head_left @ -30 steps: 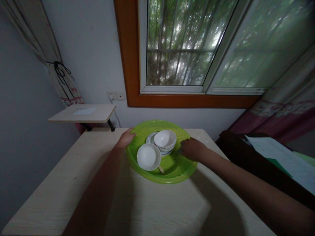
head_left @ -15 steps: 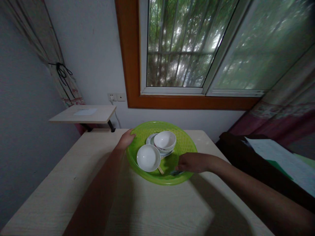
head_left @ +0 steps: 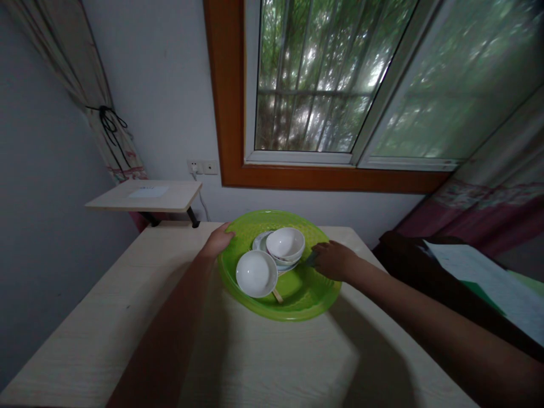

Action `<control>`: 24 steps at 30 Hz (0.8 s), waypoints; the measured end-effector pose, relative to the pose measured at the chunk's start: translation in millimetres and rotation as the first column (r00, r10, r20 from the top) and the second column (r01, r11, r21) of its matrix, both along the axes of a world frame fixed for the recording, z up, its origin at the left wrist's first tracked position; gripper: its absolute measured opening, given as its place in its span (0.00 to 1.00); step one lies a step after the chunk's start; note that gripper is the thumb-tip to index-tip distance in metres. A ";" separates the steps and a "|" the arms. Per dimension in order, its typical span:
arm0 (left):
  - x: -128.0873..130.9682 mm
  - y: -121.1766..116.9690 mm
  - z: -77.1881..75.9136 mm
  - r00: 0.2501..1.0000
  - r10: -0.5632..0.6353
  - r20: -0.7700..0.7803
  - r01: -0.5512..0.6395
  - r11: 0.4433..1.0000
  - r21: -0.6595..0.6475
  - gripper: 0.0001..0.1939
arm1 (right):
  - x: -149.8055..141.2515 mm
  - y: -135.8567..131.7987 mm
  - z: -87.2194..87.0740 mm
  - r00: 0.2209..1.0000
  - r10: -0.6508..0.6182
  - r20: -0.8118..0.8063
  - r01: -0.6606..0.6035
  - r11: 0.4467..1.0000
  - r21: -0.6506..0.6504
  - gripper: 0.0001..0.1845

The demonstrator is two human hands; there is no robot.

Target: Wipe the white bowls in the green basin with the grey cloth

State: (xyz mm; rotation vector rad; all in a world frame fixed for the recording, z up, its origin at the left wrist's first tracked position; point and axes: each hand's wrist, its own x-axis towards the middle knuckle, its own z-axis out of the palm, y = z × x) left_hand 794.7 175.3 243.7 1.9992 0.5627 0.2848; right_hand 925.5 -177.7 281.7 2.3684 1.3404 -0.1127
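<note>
A round green basin (head_left: 308, 303) sits on the pale wooden table (head_left: 127, 317). Inside it a white bowl (head_left: 256, 273) lies at the near left, and a second white bowl (head_left: 285, 242) is stacked on other dishes behind it. A thin wooden stick (head_left: 277, 295) pokes out below the near bowl. My left hand (head_left: 217, 241) grips the basin's far left rim. My right hand (head_left: 334, 259) is closed inside the basin at its right side, on a small dark thing I cannot make out, next to the stacked bowls.
A small raised shelf (head_left: 144, 195) with a paper on it stands at the table's back left. A window (head_left: 323, 85) is behind the table. Curtains hang on both sides. Dark furniture with papers (head_left: 484, 272) is at the right.
My right hand moved from the basin's near right rim back up to the stacked bowls, still closed. My left hand stayed on the rim.
</note>
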 end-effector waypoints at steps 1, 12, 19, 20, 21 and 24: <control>0.4 0.7 -1.0 1.000 -0.005 0.000 0.005 1.000 -0.007 0.25 | 3.7 0.4 -4.5 1.000 0.018 0.021 -0.018 1.000 0.019 0.16; 1.8 2.0 -3.5 1.000 0.013 -0.001 -0.013 1.000 0.002 0.24 | 21.0 19.8 -21.4 0.983 0.089 0.162 -0.109 0.987 0.119 0.24; 5.1 3.8 -7.3 0.999 0.041 -0.019 -0.041 0.999 0.010 0.25 | -1.7 13.3 -14.2 1.000 0.004 -0.004 -0.004 1.000 0.018 0.16; 4.9 3.9 -7.7 0.999 0.037 -0.013 -0.037 0.999 0.011 0.25 | -6.0 11.6 -11.3 0.999 -0.014 -0.044 0.013 1.000 -0.027 0.15; 4.5 3.9 -7.9 0.999 0.033 -0.007 -0.033 0.999 0.009 0.25 | -9.7 9.8 -8.3 0.996 -0.030 -0.080 0.025 0.998 -0.063 0.15; 3.1 3.9 -7.9 1.000 0.022 0.008 -0.022 1.000 0.002 0.25 | -13.8 3.3 -0.8 0.989 -0.053 -0.135 0.038 0.993 -0.116 0.18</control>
